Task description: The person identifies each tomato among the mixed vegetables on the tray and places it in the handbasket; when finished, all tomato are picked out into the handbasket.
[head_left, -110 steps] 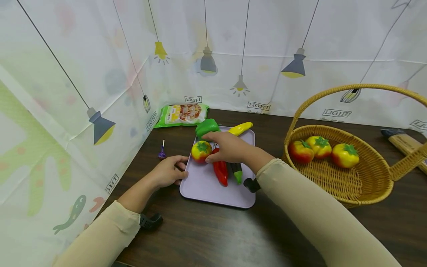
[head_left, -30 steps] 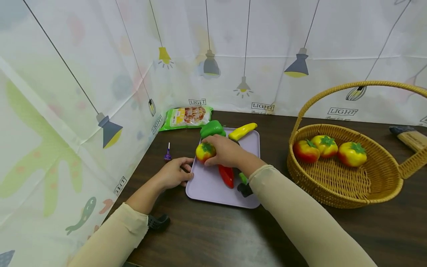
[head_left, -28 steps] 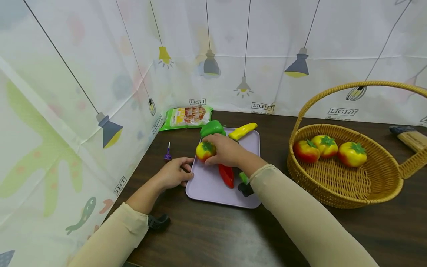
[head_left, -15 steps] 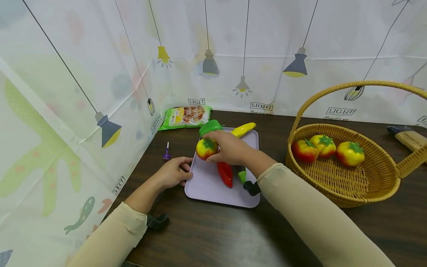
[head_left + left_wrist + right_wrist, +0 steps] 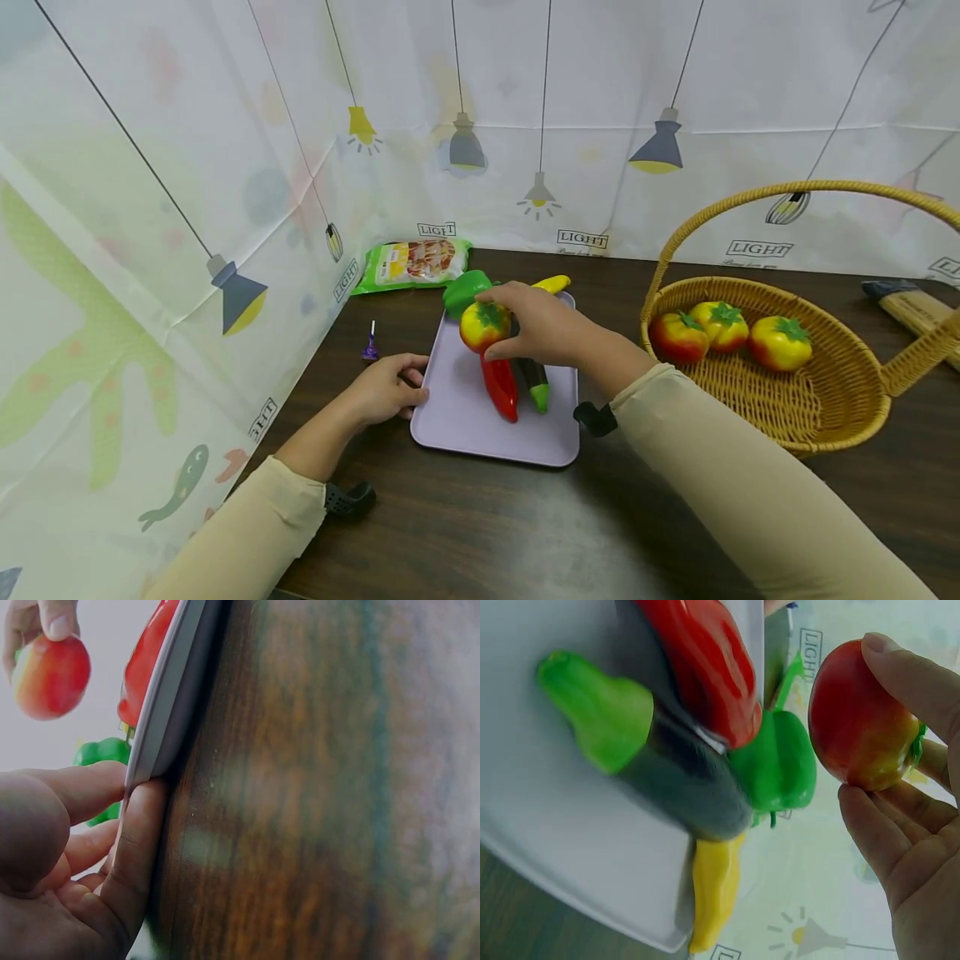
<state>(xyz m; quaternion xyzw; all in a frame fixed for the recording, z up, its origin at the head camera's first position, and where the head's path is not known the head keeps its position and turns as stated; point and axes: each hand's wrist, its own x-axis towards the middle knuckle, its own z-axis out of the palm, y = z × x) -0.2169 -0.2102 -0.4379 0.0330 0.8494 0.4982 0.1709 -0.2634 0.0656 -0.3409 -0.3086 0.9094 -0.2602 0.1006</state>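
My right hand (image 5: pixel 546 327) holds a red-and-yellow toy tomato (image 5: pixel 477 332) with a green leafy top, thumb on one side and fingers on the other. It is raised over the lilac tray (image 5: pixel 468 433). In the left wrist view, my left hand (image 5: pixel 82 847) pinches the tray's rim between thumb and fingers. On the tray lie a red chili pepper (image 5: pixel 501 390) and a dark eggplant (image 5: pixel 686 776) with a green end. A green bell pepper (image 5: pixel 461 293) and a long yellow pepper (image 5: pixel 717 889) are at its far end.
To the right stands a wicker basket (image 5: pixel 862 417) with a tall handle, holding three similar tomatoes (image 5: pixel 780 343). A green food packet (image 5: pixel 412 265) lies by the back wall and a purple lollipop (image 5: pixel 371 346) left of the tray. Far right is a brown packet (image 5: pixel 911 308).
My right hand has taken hold of the tomato, lifted it off the tray and moved it a little to the right. My left hand stays at the tray's left edge.
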